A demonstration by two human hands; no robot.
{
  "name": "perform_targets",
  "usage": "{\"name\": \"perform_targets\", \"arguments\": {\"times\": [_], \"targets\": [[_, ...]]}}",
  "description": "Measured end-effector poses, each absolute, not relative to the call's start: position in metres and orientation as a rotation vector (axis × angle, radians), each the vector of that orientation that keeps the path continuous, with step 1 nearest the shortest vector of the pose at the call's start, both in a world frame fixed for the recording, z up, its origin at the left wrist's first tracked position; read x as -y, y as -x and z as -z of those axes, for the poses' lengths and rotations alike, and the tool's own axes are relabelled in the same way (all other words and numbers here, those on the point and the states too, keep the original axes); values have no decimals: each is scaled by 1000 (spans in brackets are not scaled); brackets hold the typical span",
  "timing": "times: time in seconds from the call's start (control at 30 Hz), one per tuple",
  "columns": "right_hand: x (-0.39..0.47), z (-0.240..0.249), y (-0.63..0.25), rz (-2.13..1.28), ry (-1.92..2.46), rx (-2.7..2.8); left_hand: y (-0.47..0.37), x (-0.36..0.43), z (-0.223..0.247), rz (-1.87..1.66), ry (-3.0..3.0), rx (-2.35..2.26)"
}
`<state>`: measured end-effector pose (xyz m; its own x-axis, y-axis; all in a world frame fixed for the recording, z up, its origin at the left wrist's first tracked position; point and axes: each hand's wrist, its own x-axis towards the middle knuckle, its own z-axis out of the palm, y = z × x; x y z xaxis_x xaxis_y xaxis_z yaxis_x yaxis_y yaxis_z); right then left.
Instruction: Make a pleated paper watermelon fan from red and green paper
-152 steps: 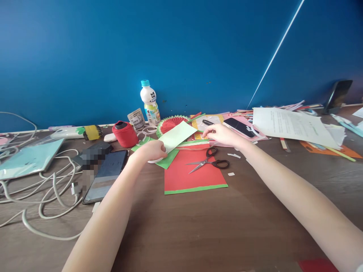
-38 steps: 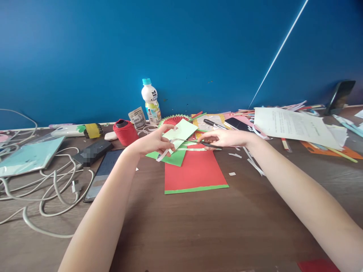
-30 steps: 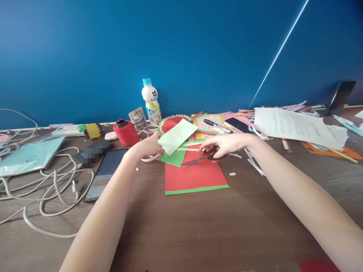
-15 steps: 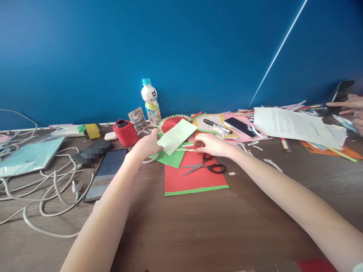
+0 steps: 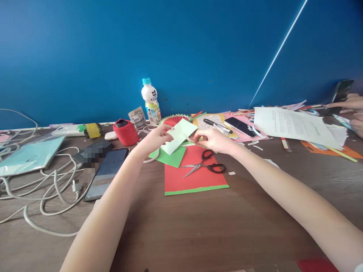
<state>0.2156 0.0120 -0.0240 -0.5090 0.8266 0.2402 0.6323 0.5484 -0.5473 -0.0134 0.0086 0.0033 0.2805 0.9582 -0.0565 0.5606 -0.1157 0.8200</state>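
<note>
- On the far half of the table [image 5: 170, 234], the pale sheet [image 5: 177, 136] sits between the two hands, over part of the green sheet [image 5: 176, 157], which overlaps the red sheet [image 5: 195, 181].
- The left hand [image 5: 151, 142] has its fingers parted at the pale sheet's left edge; from where I stand, I cannot tell whether they grip anything.
- The right hand [image 5: 212, 140] has its thumb and fingertips drawn narrow by the right edge, close to a slim strip [image 5: 189, 139]; whether they pinch it, I cannot tell.
- Too light a touch on the left could let the pale sheet slide, since loose paper lies beneath; too hard a press could crease it.
- The strip could twist or go crooked, being so thin.
- The scissors [image 5: 202, 164] lie with blades apart on the red sheet, near the right hand; a dropped wrist could knock the handles and shift the paper.
- The pale sheet looks plain, oblong and minty, slanted, greener at its right corner; I'd judge it easily bent.
</note>
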Motion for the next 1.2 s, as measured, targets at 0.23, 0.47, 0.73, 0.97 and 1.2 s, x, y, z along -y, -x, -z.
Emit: {"name": "perform_targets", "arguments": {"times": [0.23, 0.47, 0.73, 0.97, 1.2], "targets": [[-6, 19, -208, -415, 870, 2158, 5, -2, -5, -695, -1572, -1197], [-7, 28, -204, -465, 797, 1926, -11, 0, 11, -696, -1511, -744], [-9, 50, -194, -611, 822, 1816, -34, -7, 52, -928, -1465, -763], [-7, 64, -184, -448, 983, 1705, -44, -11, 71, -1094, -1213, -745], [-6, 67, -187, -547, 1030, 1745, -47, -9, 73, -1118, -1295, -801]]}}
